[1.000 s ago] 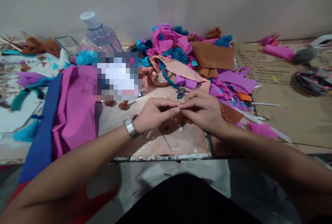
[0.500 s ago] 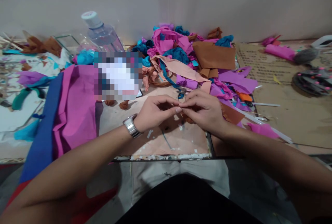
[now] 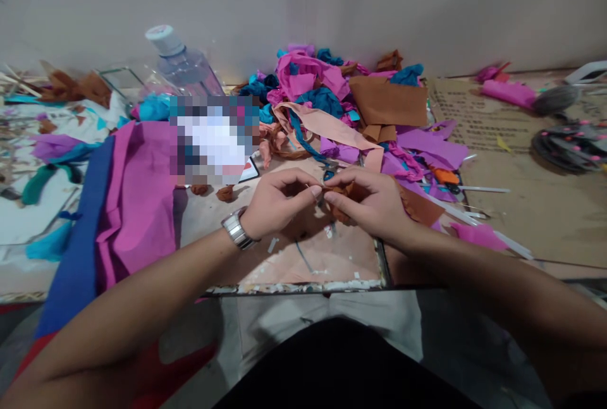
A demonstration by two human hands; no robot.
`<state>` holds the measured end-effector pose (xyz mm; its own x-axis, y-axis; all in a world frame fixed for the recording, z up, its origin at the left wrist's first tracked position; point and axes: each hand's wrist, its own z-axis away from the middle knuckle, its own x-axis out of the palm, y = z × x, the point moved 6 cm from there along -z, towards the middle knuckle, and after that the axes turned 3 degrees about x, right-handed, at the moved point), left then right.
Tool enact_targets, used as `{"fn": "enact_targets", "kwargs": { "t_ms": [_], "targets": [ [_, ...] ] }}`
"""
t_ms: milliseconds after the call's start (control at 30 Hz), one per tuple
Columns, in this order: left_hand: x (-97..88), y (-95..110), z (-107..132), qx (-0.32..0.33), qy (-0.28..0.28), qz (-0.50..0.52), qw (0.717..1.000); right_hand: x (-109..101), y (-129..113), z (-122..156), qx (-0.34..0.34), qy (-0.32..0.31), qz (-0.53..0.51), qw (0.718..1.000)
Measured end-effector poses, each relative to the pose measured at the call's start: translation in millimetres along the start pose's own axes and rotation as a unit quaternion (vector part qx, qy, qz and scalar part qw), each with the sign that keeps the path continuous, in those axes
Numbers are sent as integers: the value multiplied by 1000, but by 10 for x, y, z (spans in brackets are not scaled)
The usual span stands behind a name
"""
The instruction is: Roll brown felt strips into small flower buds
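Above the middle of the table my two hands meet at the fingertips. My left hand, with a metal watch on its wrist, pinches thumb to forefinger. Something thin and pale may be in that pinch, but it is too small to make out. My right hand is curled around a crumpled piece of brown crepe paper, which shows between and below thumb and forefinger. Just beyond the fingertips lies a small tool with a dark blue loop, partly covered by the right fingers.
Pink, teal and purple paper scraps heap up behind my hands. A capped clear bottle stands back left, near folded pink paper. Two small brown paper balls lie left. Cardboard bears a dark round pincushion-like object at right.
The fingertips have drawn slightly apart, and the right hand has turned, so more of the brown paper shows. The view has shifted a little.
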<state>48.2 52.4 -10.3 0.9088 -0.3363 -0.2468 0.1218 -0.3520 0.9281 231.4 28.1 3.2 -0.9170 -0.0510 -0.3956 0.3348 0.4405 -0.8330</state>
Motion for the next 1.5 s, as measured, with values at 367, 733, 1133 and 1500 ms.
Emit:
{"fn": "enact_targets", "kwargs": {
  "t_ms": [367,733,1133,1500],
  "targets": [
    [10,85,32,61,12,-26,998,27,-38,1,33,-15,-18,999],
    [31,85,26,58,1,-25,998,5,-24,-11,-9,17,4,1000],
    [55,93,16,65,-27,1,998,2,-25,9,-35,3,-21,999],
    [61,106,41,33,-24,10,999,-2,-48,-13,-37,12,-36,999]
  ]
}}
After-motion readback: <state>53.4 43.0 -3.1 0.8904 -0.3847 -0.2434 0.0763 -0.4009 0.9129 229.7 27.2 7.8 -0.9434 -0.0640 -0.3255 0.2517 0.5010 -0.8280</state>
